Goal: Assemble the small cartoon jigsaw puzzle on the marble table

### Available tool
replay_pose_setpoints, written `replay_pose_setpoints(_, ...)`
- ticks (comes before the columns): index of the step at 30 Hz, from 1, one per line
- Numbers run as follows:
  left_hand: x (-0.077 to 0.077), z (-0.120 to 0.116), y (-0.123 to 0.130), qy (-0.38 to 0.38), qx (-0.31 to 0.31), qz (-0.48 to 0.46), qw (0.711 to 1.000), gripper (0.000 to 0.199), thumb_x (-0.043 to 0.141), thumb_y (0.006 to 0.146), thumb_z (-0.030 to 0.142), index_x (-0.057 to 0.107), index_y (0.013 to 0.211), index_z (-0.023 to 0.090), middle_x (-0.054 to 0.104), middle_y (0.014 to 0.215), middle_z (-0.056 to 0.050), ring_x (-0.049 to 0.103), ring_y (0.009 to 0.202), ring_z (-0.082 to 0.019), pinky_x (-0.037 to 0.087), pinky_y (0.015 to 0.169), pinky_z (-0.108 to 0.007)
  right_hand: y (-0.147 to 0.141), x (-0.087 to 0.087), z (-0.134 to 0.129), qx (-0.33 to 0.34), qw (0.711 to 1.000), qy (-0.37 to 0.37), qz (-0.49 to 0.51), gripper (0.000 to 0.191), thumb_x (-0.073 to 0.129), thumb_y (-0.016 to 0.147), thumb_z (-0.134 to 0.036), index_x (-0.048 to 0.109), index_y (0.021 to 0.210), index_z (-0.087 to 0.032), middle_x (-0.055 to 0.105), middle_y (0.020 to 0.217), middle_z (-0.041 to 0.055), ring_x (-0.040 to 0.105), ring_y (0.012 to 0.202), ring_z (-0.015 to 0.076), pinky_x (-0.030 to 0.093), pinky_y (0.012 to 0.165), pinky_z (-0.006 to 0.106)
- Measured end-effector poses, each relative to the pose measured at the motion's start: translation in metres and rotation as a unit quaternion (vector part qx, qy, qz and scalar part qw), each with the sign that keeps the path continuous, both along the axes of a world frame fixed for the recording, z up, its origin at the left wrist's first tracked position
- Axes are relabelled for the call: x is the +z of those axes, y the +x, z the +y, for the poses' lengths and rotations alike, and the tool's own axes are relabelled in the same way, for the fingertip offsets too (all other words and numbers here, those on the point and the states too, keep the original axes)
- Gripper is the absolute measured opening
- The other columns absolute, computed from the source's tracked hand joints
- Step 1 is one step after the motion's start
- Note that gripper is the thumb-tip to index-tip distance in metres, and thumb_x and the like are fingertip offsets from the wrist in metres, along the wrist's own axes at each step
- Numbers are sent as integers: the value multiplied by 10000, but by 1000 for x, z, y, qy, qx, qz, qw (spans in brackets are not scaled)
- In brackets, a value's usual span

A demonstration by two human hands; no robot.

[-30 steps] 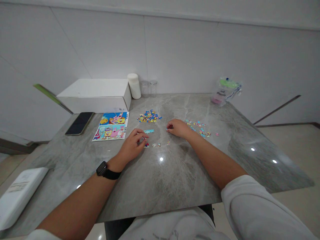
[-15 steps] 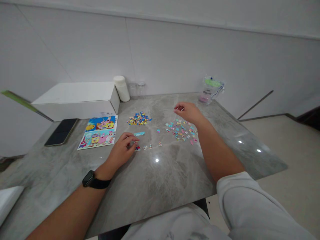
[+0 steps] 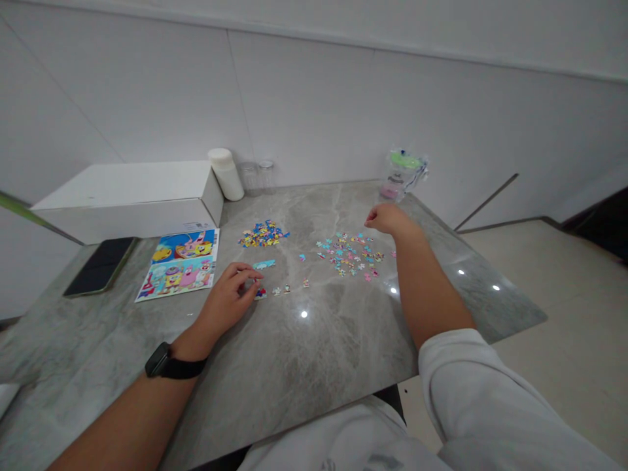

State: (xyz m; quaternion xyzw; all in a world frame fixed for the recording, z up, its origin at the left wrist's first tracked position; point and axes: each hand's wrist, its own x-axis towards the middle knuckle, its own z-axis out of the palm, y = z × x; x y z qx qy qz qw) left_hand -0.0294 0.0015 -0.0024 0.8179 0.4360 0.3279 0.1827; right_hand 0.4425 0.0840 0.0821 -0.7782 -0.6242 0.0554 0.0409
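My left hand (image 3: 231,296) rests on the table with its fingers loosely bent and apart. Its fingertips are beside a small dark red and blue jigsaw piece (image 3: 260,294), partly covered. A light blue joined strip of jigsaw pieces (image 3: 265,264) lies just beyond them. My right hand (image 3: 387,218) hovers past the far right of a scattered pile of pastel jigsaw pieces (image 3: 350,254), thumb and fingers pinched together. Whatever is between those fingertips is too small to make out. Several single pieces, among them a small jigsaw piece (image 3: 307,282), lie between the hands.
A blue and yellow pile of jigsaw pieces (image 3: 263,233) lies farther back. At left are a cartoon picture sheet (image 3: 179,265), a phone (image 3: 101,267) and a white box (image 3: 122,196). A white bottle (image 3: 226,175), clear glasses (image 3: 258,176) and a plastic bag (image 3: 403,173) stand along the wall.
My right hand has moved right, away from above the back of the pastel pile, and its fingers are pinched closer. My left hand stays beside the same pieces. The view has turned slightly right.
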Motion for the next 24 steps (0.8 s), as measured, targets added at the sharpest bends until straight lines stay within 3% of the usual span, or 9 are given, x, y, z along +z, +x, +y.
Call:
replay_pose_setpoints(5,1,0,0,1,-2,-1,1000,255,604,999,405,772,1078,231,620,1172,-77,636,857,-170,556,735,-321,-10,-31,12,16,992,-118,-44,197,901,740,-327,848,881,-200,811,992,160,759,999,301,573,894,375)
replay_pose_setpoints(10,0,0,0,5,-5,-1,1000,245,602,1002,387,769,1091,230,622,1176,-76,635,867,-169,557,746,-319,-14,-47,18,31,990,-115,-70,300,911,695,-410,844,877,-181,804,894,159,770,856,259,596,814,327)
replay_pose_setpoints(18,1,-1,1,-2,-1,-6,1000,238,613,990,382,772,1076,228,619,1174,-73,619,818,-156,565,751,-326,-12,-41,17,61,988,-128,-64,133,883,676,-312,831,769,-231,777,734,73,731,732,221,549,671,280)
replay_pose_setpoints(24,1,-2,1,-7,-1,-14,1000,231,608,994,364,771,1085,229,614,1179,-71,616,825,-153,566,761,-322,-15,-29,13,42,994,-84,60,73,817,751,-235,762,722,-196,769,702,42,692,651,159,468,589,225)
